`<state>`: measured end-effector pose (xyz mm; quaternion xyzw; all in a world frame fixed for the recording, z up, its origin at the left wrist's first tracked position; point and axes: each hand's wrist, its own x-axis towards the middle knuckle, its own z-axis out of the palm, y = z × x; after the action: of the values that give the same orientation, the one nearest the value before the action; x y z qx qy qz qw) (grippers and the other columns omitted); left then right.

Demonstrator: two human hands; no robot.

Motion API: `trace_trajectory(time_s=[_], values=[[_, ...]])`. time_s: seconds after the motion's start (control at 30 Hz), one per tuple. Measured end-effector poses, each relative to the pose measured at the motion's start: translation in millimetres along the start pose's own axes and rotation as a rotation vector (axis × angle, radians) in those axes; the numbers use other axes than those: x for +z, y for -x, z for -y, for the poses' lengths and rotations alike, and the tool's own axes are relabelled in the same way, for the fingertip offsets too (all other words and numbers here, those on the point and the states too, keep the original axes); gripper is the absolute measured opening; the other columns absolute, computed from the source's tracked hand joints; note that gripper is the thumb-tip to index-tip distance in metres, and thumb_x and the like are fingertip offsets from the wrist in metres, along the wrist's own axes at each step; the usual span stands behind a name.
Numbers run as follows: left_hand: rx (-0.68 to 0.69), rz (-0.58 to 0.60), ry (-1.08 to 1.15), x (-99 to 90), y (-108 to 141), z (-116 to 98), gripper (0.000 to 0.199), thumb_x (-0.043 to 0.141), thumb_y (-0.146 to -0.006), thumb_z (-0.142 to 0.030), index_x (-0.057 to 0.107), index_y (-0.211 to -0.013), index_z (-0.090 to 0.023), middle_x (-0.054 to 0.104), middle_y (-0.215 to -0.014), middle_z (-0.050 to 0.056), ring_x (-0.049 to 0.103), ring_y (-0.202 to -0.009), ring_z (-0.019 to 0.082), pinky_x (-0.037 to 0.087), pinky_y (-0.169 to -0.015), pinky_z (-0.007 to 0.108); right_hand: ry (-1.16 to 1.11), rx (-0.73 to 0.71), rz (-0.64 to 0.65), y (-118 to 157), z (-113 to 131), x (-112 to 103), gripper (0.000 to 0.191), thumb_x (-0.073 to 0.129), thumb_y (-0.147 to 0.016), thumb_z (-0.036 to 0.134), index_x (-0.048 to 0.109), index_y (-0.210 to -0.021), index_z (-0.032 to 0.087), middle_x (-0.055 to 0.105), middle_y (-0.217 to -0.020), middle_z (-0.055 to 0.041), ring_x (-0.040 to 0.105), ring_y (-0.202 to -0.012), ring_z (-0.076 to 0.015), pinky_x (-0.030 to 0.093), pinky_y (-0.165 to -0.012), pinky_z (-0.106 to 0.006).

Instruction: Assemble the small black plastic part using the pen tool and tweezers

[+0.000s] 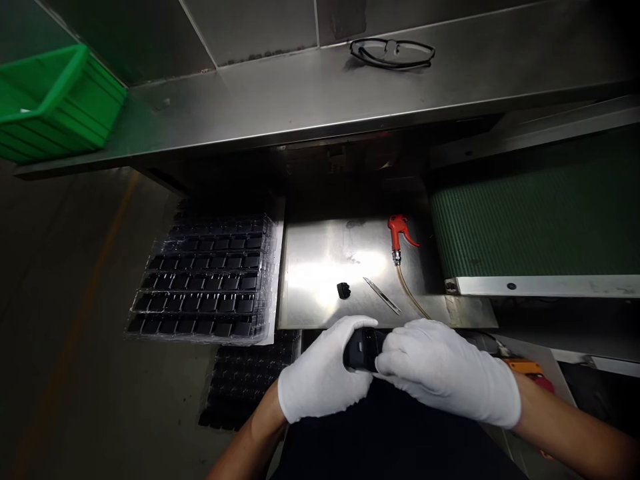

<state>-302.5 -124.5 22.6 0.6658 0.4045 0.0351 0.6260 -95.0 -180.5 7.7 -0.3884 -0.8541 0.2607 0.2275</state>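
Observation:
My left hand (330,370), in a white glove, is wrapped round the left side of a black plastic part (356,350) just in front of the metal table's near edge. Closed against the right side of the same part is my right hand (435,360), also gloved; its fingertips hide that end. Beyond my hands, a small black piece (343,290) lies on the metal table (310,260). Metal tweezers (381,295) rest to the right of it. Farther back is a red air gun (399,233) with a hose running towards my right hand.
Clear trays of black parts (200,283) are stacked at the left, with more trays (245,380) lower down. A green conveyor belt (540,213) is on the right. Glasses (393,53) and a green bin (75,100) sit on the raised metal shelf (240,107).

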Motion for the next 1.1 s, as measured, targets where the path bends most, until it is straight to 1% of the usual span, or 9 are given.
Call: trace_trajectory(time_s=[0.23, 0.33, 0.4, 0.47, 0.53, 0.63, 0.77, 0.93, 1.1], values=[[-0.013, 0.067, 0.391, -1.9, 9.1, 21.1, 0.076, 0.081, -0.075, -0.020, 0.048, -0.144, -0.026, 0.064, -0.134, 0.008, 0.068, -0.106, 0.021, 0.058, -0.090, 0.037, -0.186, 0.039, -0.188, 1.3, 8.3, 10.0, 0.017, 0.048, -0.107, 0.013, 0.056, -0.094, 0.018, 0.057, -0.081, 0.0047, 0.050, -0.068, -0.0108, 0.034, -0.061, -0.027], [-0.086, 0.052, 0.645, 2.2, 6.7, 34.3, 0.068, 0.081, -0.078, -0.027, 0.053, -0.140, -0.023, 0.062, -0.137, 0.011, 0.069, -0.087, 0.015, 0.057, -0.074, 0.031, -0.366, 0.085, -0.268, 3.1, 3.9, 28.5, 0.020, 0.055, -0.105, 0.018, 0.056, -0.085, 0.018, 0.057, -0.073, 0.0064, 0.052, -0.062, -0.0093, 0.036, -0.061, -0.026], [-0.122, -0.061, 0.742, 6.3, 2.0, 49.4, 0.058, 0.072, -0.086, -0.039, 0.053, -0.138, -0.018, 0.063, -0.132, 0.013, 0.066, -0.073, 0.012, 0.054, -0.066, 0.029, -0.425, 0.327, -0.318, 2.9, -14.0, 50.3, 0.027, 0.052, -0.105, 0.025, 0.057, -0.079, 0.018, 0.059, -0.070, 0.0048, 0.056, -0.063, -0.0110, 0.042, -0.065, -0.026], [-0.194, -0.206, 0.621, 9.3, -3.9, 69.8, 0.057, 0.058, -0.095, -0.049, 0.050, -0.140, -0.015, 0.069, -0.120, 0.014, 0.067, -0.073, 0.013, 0.056, -0.069, 0.031, -0.331, 0.772, -0.280, -1.9, -43.7, 78.8, 0.028, 0.047, -0.105, 0.034, 0.064, -0.091, 0.019, 0.065, -0.082, -0.0010, 0.063, -0.077, -0.0174, 0.048, -0.076, -0.030], [-0.304, -0.307, 0.368, 9.9, -9.9, 92.9, 0.058, 0.049, -0.099, -0.051, 0.048, -0.142, -0.013, 0.073, -0.104, 0.012, 0.070, -0.078, 0.018, 0.058, -0.077, 0.035, -0.244, 1.015, -0.185, -12.8, -77.7, 110.9, 0.047, 0.061, -0.101, 0.045, 0.055, -0.138, 0.016, 0.065, -0.118, -0.0111, 0.064, -0.104, -0.0284, 0.050, -0.089, -0.039], [-0.388, -0.431, 0.059, 8.2, -20.1, 124.9, 0.052, 0.053, -0.098, -0.042, 0.050, -0.142, -0.014, 0.070, -0.120, 0.016, 0.067, -0.114, 0.027, 0.053, -0.100, 0.042, -0.214, 1.063, -0.024, -35.0, -118.4, 155.6, 0.083, 0.079, -0.090, 0.044, 0.037, -0.157, 0.018, 0.045, -0.147, -0.0185, 0.057, -0.119, -0.0385, 0.048, -0.097, -0.045], [-0.415, -0.538, -0.217, 5.5, -46.6, 154.1, 0.041, 0.054, -0.095, -0.019, 0.056, -0.136, -0.013, 0.052, -0.146, 0.021, 0.050, -0.137, 0.034, 0.039, -0.115, 0.047, -0.244, 1.076, 0.072, -54.8, -142.2, 189.1, 0.050, 0.068, -0.096, 0.020, 0.055, -0.144, 0.022, 0.047, -0.144, -0.0153, 0.061, -0.111, -0.0332, 0.047, -0.099, -0.043], [-0.460, -0.501, -0.359, 1.7, -93.7, 174.3, 0.029, 0.059, -0.096, -0.022, 0.063, -0.124, -0.013, 0.058, -0.139, 0.016, 0.053, -0.131, 0.032, 0.040, -0.113, 0.057, -0.432, 1.089, -0.070, -53.0, -136.9, 176.7, 0.039, 0.061, -0.095, 0.011, 0.058, -0.133, 0.016, 0.053, -0.136, -0.0119, 0.052, -0.125, -0.0278, 0.039, -0.114, -0.040], [-0.420, -0.464, -0.302, -3.9, -105.6, 160.4, 0.034, 0.063, -0.095, -0.029, 0.063, -0.125, -0.015, 0.058, -0.141, 0.016, 0.051, -0.135, 0.035, 0.036, -0.116, 0.061, -0.859, 0.974, -0.225, -35.4, -96.1, 123.9, 0.062, 0.054, -0.098, 0.031, 0.029, -0.153, 0.018, 0.052, -0.135, -0.0131, 0.067, -0.097, -0.0207, 0.061, -0.091, -0.037]])
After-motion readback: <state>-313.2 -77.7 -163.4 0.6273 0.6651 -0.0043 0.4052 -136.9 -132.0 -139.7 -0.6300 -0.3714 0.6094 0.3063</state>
